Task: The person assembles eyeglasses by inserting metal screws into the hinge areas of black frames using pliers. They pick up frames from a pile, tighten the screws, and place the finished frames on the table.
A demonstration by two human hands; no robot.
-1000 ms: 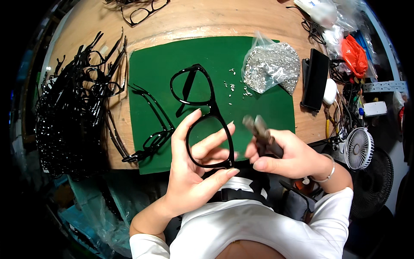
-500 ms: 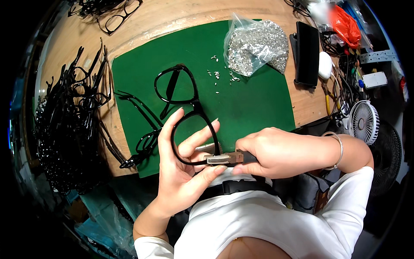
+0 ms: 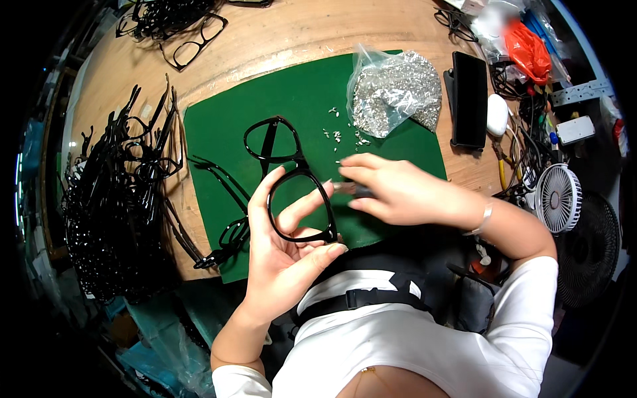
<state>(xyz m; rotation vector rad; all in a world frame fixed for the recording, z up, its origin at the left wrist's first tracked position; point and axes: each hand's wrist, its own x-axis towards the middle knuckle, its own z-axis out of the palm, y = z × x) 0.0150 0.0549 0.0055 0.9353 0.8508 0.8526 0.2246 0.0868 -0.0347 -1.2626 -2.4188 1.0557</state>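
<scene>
A black eyeglass frame point(image 3: 330, 235) is held up over the green mat point(image 3: 215, 116) by my left hand point(image 3: 275, 275), the fingers and thumb closed around its nearer rim. No lens can be made out in it. My right hand point(image 3: 408, 192), slightly blurred, keeps a dark-handled metal tool point(image 3: 363, 191) in its grip. The tool's metal end points left, beside the eyeglass frame. Just beyond my right fingertips lie several small silvery pieces point(image 3: 337, 136). Behind them rests a clear plastic bag point(image 3: 391, 96) full of similar pieces.
A large heap of black eyeglass frames point(image 3: 109, 225) covers the table's left side. Another dark frame point(image 3: 232, 235) lies on the mat's left edge. At right are a black phone point(image 3: 469, 99), a white rounded object point(image 3: 497, 115), yellow-handled pliers point(image 3: 501, 169), cables and a white fan point(image 3: 559, 199).
My right hand has pulled the tool off the frame's near corner and moved it forward, toward the silvery pieces. My left hand still holds the eyeglass frame. The whole view has shifted slightly.
</scene>
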